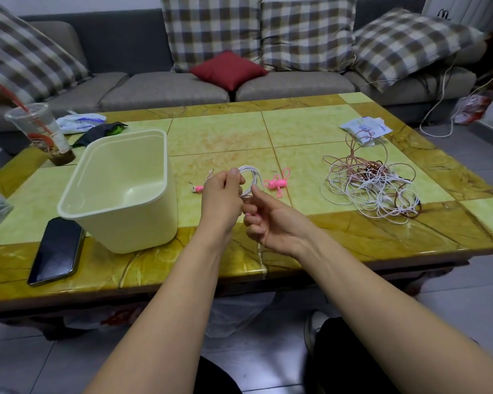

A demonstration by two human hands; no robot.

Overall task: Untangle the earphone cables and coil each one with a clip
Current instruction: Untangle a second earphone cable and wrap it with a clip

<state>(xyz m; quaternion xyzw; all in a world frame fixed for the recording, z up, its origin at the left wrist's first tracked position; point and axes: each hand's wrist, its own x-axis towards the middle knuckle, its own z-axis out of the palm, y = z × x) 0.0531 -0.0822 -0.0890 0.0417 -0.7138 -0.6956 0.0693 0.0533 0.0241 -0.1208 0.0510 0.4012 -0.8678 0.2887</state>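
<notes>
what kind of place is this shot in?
Most likely a home living room: a grey sofa with plaid cushions stands behind a low tiled coffee table, which holds everyday clutter such as a drink cup and a phone.

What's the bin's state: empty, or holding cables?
Empty. The bin stands upright, and its inside shows only bare walls and floor, no cables.

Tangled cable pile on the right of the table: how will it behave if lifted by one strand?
Probably floppy: the tangled cable pile lies in thin loose loops on the table. Likely light, but white and reddish strands cross repeatedly, so one pulled strand would probably drag the clump along.
</notes>
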